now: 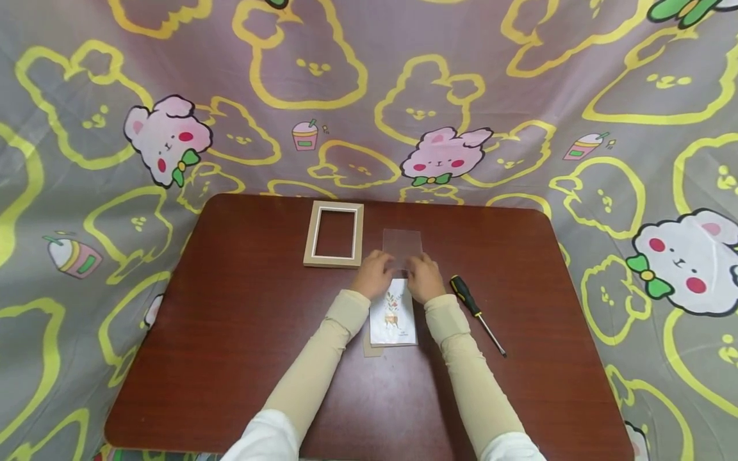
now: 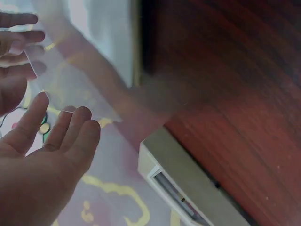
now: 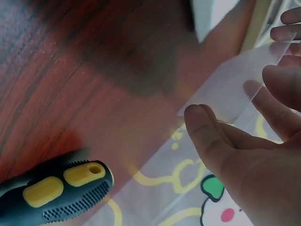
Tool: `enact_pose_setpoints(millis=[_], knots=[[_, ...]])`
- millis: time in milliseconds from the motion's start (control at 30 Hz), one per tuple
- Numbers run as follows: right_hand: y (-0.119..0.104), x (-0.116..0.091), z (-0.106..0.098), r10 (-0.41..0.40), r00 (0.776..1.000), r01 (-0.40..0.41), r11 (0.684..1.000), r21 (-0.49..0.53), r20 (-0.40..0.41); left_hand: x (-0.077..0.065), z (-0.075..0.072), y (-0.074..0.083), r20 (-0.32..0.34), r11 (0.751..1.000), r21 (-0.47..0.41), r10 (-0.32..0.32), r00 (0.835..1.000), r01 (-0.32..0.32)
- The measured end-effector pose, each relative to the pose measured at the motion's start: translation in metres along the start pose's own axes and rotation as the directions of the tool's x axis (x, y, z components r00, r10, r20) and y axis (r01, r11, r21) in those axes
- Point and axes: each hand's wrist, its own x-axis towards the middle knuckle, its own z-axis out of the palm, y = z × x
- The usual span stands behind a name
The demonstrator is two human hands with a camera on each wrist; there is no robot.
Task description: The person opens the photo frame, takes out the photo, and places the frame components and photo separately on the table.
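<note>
Both hands hold a clear rectangular sheet [image 1: 402, 241] by its near corners, raised over the table. My left hand [image 1: 373, 275] pinches its left side, with thumb and fingers at the edge in the left wrist view. On the other side my right hand [image 1: 426, 278] grips it, fingertips showing through the clear sheet [image 3: 225, 89] in the right wrist view. Just below the hands lies a white picture card [image 1: 393, 314] printed with a deer and flowers. A tan board [image 1: 372, 351] sticks out from under the card's lower left corner.
An empty wooden picture frame [image 1: 309, 246] with a white inner edge lies left of the hands. To the right rests a black and yellow screwdriver [image 1: 477, 314]. The brown table [image 1: 242, 333] stands against a patterned cloth [image 1: 346, 121] at the back and sides.
</note>
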Motion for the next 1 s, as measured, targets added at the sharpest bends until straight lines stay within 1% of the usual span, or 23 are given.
enact_pose_setpoints(millis=[133,233,400,600,767,867,1000], knots=[[0.003,0.009,0.004,0.042,0.998,-0.041,0.999,-0.009,0.049,0.008,0.006,-0.005,0.047,0.999,0.014,-0.033,0.998,0.032],[0.009,0.014,0.012,0.065,0.995,-0.063,0.998,-0.029,0.079,0.012,0.011,-0.01,0.072,0.998,0.007,-0.057,0.996,0.057],[0.016,0.02,0.02,0.086,0.99,-0.078,0.994,-0.073,0.113,0.018,0.016,-0.015,0.098,0.997,0.003,-0.076,0.992,0.076],[0.018,0.023,0.02,0.092,0.991,-0.077,0.987,-0.141,0.102,0.024,0.023,-0.017,0.079,0.997,0.01,-0.077,0.994,0.076],[0.024,0.025,0.023,0.084,0.992,-0.07,0.987,-0.144,0.095,0.026,0.028,-0.021,0.06,0.995,0.047,-0.091,0.994,0.088],[0.027,0.027,0.024,0.087,0.992,-0.074,0.987,-0.139,0.087,0.027,0.028,-0.022,0.059,0.994,0.052,-0.095,0.994,0.092],[0.029,0.026,0.025,0.101,0.988,-0.086,0.988,-0.131,0.116,0.025,0.025,-0.024,0.063,0.997,0.007,-0.081,0.995,0.081]])
